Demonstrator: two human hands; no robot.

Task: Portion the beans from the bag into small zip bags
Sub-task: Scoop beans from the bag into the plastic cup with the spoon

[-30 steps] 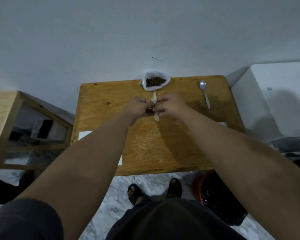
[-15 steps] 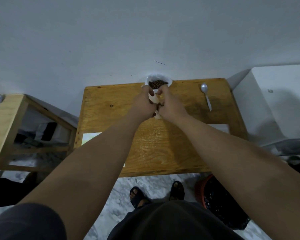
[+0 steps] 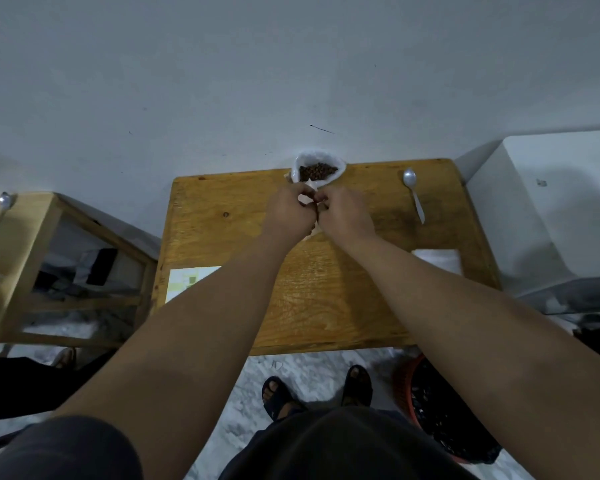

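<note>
An open white plastic bag of brown beans (image 3: 317, 170) stands at the far edge of the wooden table (image 3: 222, 230), against the wall. Just in front of it, my left hand (image 3: 290, 214) and my right hand (image 3: 345, 214) are pressed together, both pinching a small clear zip bag (image 3: 307, 201) between the fingertips. Most of the small bag is hidden by my hands; a bit of it shows between my knuckles and below them.
A metal spoon (image 3: 413, 192) lies at the table's far right. A pale flat plastic sheet (image 3: 437, 259) lies at the right edge and a printed paper (image 3: 184, 282) at the left edge. A wooden shelf (image 3: 21, 258) stands left, a white box (image 3: 548, 209) right, a red bin (image 3: 440, 414) on the floor.
Both hands, holding the small zip bag, have moved away from me toward the bag of beans. Their fingertips now sit right at its front.
</note>
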